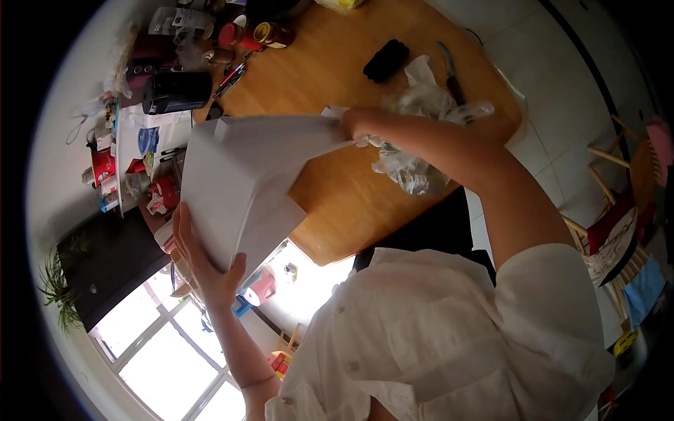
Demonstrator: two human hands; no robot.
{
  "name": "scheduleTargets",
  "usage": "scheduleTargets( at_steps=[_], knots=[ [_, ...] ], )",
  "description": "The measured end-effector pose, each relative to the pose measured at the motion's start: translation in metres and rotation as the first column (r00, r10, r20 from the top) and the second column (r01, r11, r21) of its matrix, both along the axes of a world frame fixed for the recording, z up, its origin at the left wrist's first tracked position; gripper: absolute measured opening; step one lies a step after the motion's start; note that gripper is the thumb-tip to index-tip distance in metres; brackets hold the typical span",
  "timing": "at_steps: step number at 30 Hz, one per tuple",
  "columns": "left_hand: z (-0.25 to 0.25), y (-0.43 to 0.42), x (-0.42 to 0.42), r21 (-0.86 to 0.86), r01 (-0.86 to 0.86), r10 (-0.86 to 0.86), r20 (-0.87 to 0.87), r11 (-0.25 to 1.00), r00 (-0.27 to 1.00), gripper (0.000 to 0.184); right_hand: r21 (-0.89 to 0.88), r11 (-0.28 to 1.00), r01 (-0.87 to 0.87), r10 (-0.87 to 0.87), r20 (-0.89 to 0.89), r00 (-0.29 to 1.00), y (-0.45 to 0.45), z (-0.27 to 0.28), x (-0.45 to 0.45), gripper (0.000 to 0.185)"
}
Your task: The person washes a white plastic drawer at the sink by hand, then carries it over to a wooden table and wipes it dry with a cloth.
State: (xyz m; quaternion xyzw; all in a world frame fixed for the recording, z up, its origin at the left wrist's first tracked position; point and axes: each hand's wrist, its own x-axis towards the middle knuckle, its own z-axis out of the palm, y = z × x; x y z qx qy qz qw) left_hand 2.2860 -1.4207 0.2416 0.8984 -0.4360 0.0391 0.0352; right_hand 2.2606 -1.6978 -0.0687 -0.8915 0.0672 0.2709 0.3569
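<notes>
A large white box-like object with flat faces is tilted over the left part of the wooden table. My left hand supports its lower end, fingers along one face and thumb on the near edge. From its upper side a thin white sheet stretches across to my right hand, whose fingers are closed around the sheet's far end. Crumpled clear plastic lies beneath my right forearm. What the box contains is hidden.
On the wooden table are a knife, a black case, pens, jars and a black container. Wooden chairs stand at the right. A bright window is at lower left.
</notes>
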Motion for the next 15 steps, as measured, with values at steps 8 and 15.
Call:
scheduleTargets(
  at_steps=[8, 15],
  knots=[
    [0.0, 0.002, -0.001, -0.008, -0.023, 0.023, -0.034, 1.0, 0.999, 0.105, -0.066, 0.983, -0.17, 0.182, 0.324, 0.928, 0.006, -0.132, 0.033, 0.023],
    [0.0, -0.004, -0.003, -0.011, -0.035, 0.035, -0.023, 0.999, 0.999, 0.105, 0.268, 0.962, 0.059, -0.09, 0.105, 0.99, -0.008, -0.006, 0.005, 0.023]
  ],
)
